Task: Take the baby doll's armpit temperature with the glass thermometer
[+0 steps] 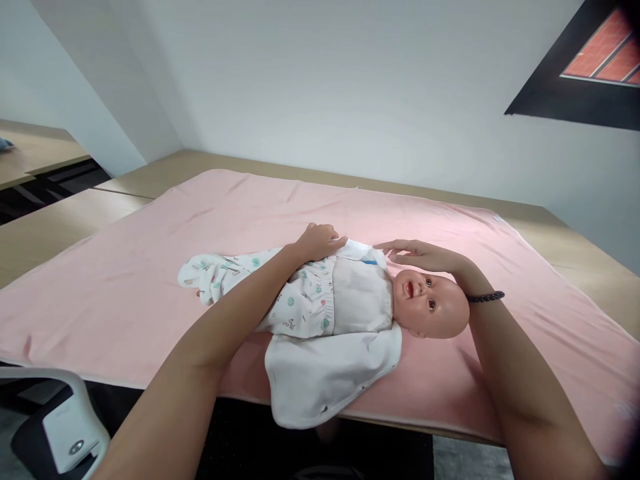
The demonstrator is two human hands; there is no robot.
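A baby doll [430, 303] lies on its back on a pink blanket [150, 267], head to the right, dressed in printed white trousers [225, 273] and an open white wrap [320, 373]. My left hand [320, 241] rests on the far side of the doll's body with its fingers curled over the wrap's far flap. My right hand [425, 255] hovers just above the doll's face with fingers stretched out toward the wrap's collar; a dark bead bracelet [485, 297] is on that wrist. The near flap of the wrap hangs over the table's front edge.
The blanket covers a wooden table [575, 247] set against a white wall. A second table [35, 150] stands at the far left. A white chair arm [65, 427] sits at the lower left. A dark-framed window [590, 73] is at the upper right.
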